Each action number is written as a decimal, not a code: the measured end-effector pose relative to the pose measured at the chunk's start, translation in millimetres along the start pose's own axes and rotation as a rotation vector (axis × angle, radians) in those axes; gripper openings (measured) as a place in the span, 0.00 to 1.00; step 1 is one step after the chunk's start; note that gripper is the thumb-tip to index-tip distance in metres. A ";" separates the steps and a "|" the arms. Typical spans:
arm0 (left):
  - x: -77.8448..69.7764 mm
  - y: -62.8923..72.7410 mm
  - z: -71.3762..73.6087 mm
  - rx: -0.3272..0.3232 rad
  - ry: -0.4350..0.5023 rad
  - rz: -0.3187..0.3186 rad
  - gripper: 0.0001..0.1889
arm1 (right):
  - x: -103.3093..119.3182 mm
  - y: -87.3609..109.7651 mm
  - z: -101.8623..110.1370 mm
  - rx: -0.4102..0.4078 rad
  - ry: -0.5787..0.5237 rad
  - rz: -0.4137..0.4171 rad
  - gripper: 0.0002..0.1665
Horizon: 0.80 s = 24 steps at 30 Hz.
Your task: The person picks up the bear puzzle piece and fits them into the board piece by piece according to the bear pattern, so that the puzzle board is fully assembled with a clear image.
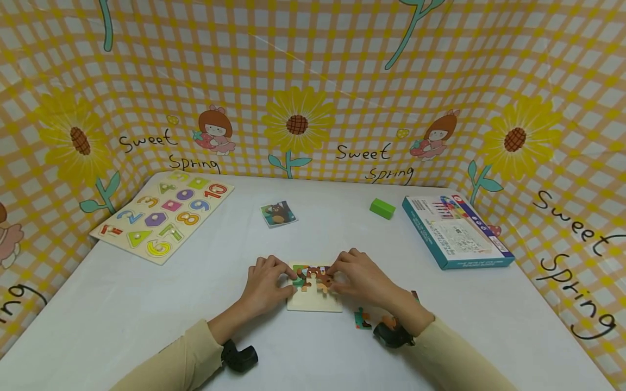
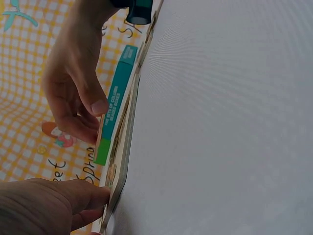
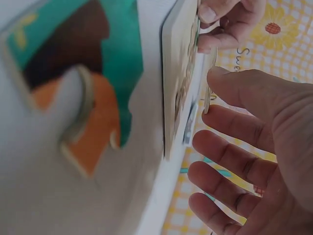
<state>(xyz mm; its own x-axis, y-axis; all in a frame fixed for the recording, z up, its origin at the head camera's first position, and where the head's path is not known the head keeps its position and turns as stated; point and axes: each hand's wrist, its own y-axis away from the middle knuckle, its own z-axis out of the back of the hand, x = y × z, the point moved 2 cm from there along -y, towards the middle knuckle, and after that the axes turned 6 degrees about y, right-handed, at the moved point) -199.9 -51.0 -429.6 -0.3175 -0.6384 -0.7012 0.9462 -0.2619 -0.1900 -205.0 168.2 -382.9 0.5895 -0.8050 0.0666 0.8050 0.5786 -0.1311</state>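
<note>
A shallow wooden jigsaw board (image 1: 314,303) lies on the table, partly filled with bear-picture pieces along its upper part; bare wood shows below. My left hand (image 1: 266,285) grips the board's left edge with thumb and fingers. Over the board's right side, my right hand (image 1: 359,278) pinches a thin jigsaw piece (image 3: 211,88) between thumb and index finger, the other fingers spread apart. In the right wrist view the piece stands edge-on, slightly off the board, so its picture is hidden. A loose green-and-orange piece (image 1: 362,319) lies below the right hand; others are partly covered by that wrist.
A bear picture card (image 1: 279,214) lies behind the board. Further right are a green block (image 1: 382,209) and a teal-edged box (image 1: 457,232). A number-and-shape board (image 1: 163,218) lies at the left. Checked cloth (image 1: 313,70) walls in the back and sides.
</note>
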 end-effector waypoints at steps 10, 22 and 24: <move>-0.4 0.4 0.0 -0.001 0.003 -0.003 0.06 | 5.8 -8.5 -7.4 0.013 0.050 0.039 0.15; -0.6 -0.3 -0.5 0.001 -0.004 -0.004 0.06 | 9.4 -13.7 -13.1 0.028 0.028 0.035 0.14; -0.8 -0.3 -0.4 0.002 -0.004 -0.002 0.06 | 10.0 -14.4 -13.7 0.029 0.033 0.037 0.14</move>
<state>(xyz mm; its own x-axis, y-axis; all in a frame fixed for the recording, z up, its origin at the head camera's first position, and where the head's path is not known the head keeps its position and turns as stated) -199.9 -50.1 -429.3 -0.3193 -0.6409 -0.6981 0.9455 -0.2645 -0.1897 -211.6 150.0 -393.9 0.6168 -0.7866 0.0295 0.7845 0.6113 -0.1045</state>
